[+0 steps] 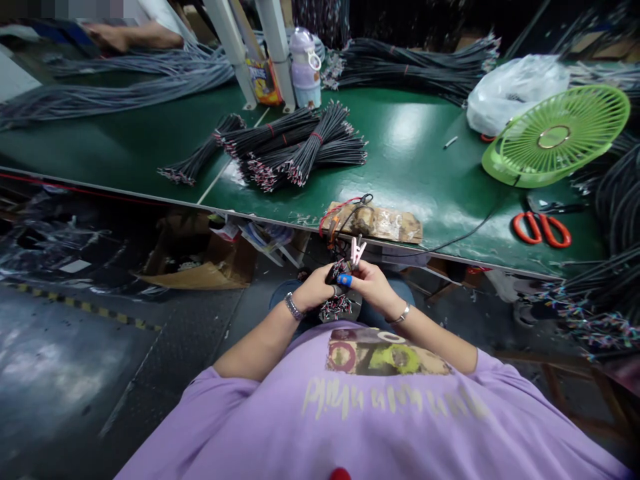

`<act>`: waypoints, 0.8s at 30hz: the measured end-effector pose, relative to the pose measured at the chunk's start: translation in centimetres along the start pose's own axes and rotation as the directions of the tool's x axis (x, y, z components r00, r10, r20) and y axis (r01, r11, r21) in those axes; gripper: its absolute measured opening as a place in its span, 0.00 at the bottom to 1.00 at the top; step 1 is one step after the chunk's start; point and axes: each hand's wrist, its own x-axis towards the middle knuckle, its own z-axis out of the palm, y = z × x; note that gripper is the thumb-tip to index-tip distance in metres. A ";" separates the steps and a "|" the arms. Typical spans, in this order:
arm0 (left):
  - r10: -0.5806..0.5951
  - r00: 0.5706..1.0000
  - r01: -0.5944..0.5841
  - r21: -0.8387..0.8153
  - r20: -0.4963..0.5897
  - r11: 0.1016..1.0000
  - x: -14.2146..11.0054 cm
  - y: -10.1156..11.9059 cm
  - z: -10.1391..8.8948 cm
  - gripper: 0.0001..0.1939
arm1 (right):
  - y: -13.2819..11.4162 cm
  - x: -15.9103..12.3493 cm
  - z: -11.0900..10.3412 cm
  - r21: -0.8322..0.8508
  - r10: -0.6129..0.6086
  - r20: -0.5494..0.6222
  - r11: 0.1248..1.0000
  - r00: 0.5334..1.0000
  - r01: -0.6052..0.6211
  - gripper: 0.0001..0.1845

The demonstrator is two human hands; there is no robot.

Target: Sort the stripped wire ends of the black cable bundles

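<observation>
In front of my lap, below the bench edge, my left hand [316, 288] is closed round a bundle of short black cables [336, 307] whose stripped red and white ends hang below it. Close beside it, my right hand [373, 285] has its fingers pressed together at the same bundle, a blue wrap on one finger. A pale pink clip [357, 251] sticks up at the right fingertips; whether the fingers grip it or the cables cannot be made out. Just beyond, on the bench edge, lies a worn wooden block [395, 225] with red and black wires.
Tied black cable bundles [300, 143] lie on the green bench [415, 160]. To the right are red-handled scissors [541, 228], a green fan [555, 137] and a plastic bag [517, 90]. A lilac bottle [305, 70] stands by metal posts. Another person's arm [145, 35] is at far left.
</observation>
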 end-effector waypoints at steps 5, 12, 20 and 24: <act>-0.026 0.997 0.031 -0.074 0.071 0.997 -0.2 0.0 -0.2 0.15 | 0.3 -0.1 -0.4 0.001 0.001 -0.002 1.000 1.000 -0.001 0.16; -0.015 0.998 0.021 -0.101 0.064 0.995 -0.1 0.0 -0.2 0.15 | 0.3 -0.2 -0.3 -0.008 -0.020 0.072 1.000 0.997 0.021 0.16; 0.006 0.998 0.002 -0.120 0.060 0.993 -0.6 1.1 -0.4 0.17 | 0.4 -0.1 -0.7 -0.015 -0.038 0.020 0.999 0.999 0.038 0.12; -0.050 0.998 0.047 -0.112 -0.025 0.993 -1.0 1.2 -0.6 0.15 | 0.8 -0.4 -1.3 -0.028 -0.054 0.000 0.998 0.999 0.054 0.11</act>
